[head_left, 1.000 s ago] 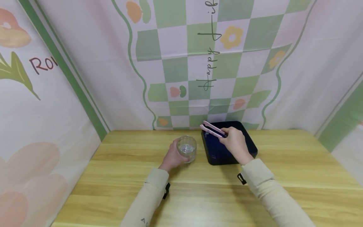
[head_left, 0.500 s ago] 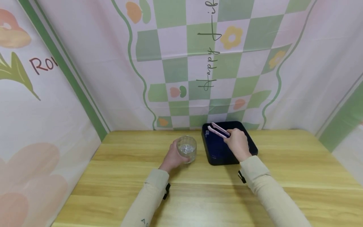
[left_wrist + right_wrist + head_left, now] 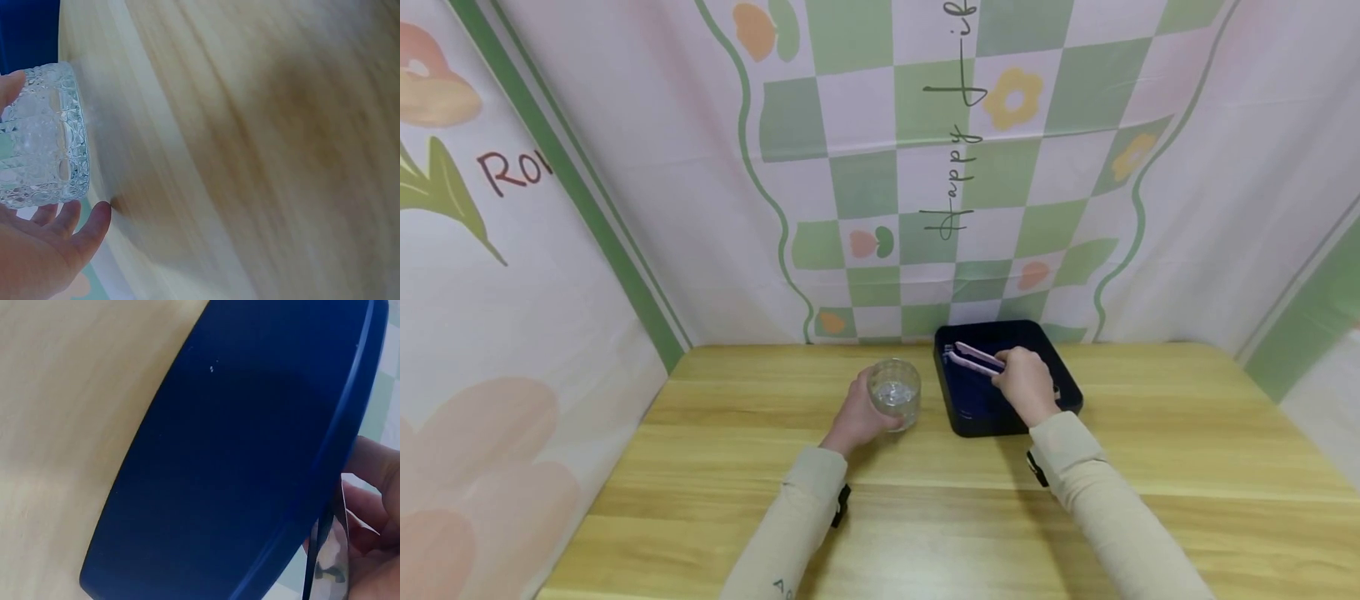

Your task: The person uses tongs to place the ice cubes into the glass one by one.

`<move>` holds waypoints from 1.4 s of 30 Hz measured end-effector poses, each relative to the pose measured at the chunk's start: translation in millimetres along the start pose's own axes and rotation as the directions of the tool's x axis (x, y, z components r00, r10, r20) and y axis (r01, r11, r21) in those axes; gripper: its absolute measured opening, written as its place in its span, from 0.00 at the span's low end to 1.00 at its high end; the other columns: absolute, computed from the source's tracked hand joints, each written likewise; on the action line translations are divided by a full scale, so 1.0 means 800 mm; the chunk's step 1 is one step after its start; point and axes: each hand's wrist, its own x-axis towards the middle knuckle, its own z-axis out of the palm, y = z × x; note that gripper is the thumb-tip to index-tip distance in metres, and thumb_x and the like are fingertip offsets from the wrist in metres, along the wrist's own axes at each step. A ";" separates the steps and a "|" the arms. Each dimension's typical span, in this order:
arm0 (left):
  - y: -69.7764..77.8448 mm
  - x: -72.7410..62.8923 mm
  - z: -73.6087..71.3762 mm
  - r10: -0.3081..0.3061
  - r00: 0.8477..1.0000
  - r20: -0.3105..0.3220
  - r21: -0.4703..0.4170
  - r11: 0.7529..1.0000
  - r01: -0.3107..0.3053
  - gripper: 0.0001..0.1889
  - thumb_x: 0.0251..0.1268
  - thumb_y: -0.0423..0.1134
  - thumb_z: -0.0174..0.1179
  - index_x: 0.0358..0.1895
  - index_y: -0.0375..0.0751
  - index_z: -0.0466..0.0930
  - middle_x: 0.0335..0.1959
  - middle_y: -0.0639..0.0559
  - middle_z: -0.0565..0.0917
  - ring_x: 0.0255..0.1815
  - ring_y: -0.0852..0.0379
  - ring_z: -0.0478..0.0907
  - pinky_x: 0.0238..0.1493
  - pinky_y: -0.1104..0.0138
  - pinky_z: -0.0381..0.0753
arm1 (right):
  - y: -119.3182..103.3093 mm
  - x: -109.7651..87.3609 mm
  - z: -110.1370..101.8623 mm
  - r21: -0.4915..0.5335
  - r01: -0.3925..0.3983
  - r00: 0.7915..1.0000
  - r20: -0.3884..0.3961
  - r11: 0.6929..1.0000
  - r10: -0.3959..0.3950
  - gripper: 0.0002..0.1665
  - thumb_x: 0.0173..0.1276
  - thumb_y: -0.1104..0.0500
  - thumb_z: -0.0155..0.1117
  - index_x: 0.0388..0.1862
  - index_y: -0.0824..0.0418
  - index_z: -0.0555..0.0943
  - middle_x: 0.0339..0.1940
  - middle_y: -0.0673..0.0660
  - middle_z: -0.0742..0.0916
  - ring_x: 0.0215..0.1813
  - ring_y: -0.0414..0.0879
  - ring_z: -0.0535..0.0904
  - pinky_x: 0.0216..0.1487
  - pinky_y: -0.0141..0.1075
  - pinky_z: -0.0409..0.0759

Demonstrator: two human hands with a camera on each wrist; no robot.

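Note:
My left hand [image 3: 857, 412] grips a clear drinking glass [image 3: 897, 396] on the table, thumb and fingers on opposite sides. The left wrist view shows the cut, faceted wall of the glass [image 3: 47, 137]. In my right hand [image 3: 1028, 383] is a pair of tongs [image 3: 976, 358] with pink tips; the right wrist view shows a shiny metal part of the tongs [image 3: 333, 559]. Their two arms stand apart and point left, down inside a dark blue tray [image 3: 953, 417]. A small pale, shiny thing [image 3: 948, 349] lies right at the tips, too small to make out.
Both things stand on a wood-grain table [image 3: 737, 492], the glass just left of the tray. A printed cloth [image 3: 857, 183] with green checks hangs behind the table's back edge, and another cloth [image 3: 512, 350] hangs along the left side.
My right hand has shifted a little right, then lowered the tongs, so their tips have come down into the tray by its left wall. The left hand and glass have not moved.

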 end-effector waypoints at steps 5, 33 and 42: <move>-0.001 -0.001 0.000 0.000 1.000 -0.001 -0.001 1.000 0.000 0.54 0.39 0.34 0.75 0.73 0.42 0.52 0.66 0.36 0.66 0.66 0.37 0.67 0.67 0.41 0.68 | 0.000 0.002 0.006 -0.011 0.003 0.999 0.036 1.000 -0.003 0.20 0.53 0.66 0.68 0.47 0.71 0.83 0.44 0.71 0.86 0.41 0.66 0.82 0.40 0.56 0.82; 0.000 0.000 -0.002 -0.006 1.000 0.013 -0.001 1.000 0.006 0.54 0.41 0.35 0.75 0.73 0.41 0.50 0.68 0.37 0.64 0.67 0.38 0.66 0.67 0.42 0.68 | 0.006 0.014 0.018 -0.136 0.137 0.989 0.079 0.981 -0.127 0.20 0.57 0.66 0.67 0.50 0.69 0.81 0.45 0.66 0.84 0.43 0.64 0.81 0.39 0.55 0.82; -0.002 0.002 -0.001 0.000 1.000 0.013 -0.009 1.000 0.000 0.53 0.40 0.34 0.74 0.73 0.42 0.51 0.67 0.37 0.65 0.67 0.39 0.66 0.68 0.43 0.68 | 0.015 0.020 0.019 -0.222 0.271 0.961 0.010 0.937 -0.276 0.19 0.57 0.65 0.69 0.48 0.70 0.82 0.43 0.68 0.85 0.41 0.63 0.83 0.43 0.54 0.82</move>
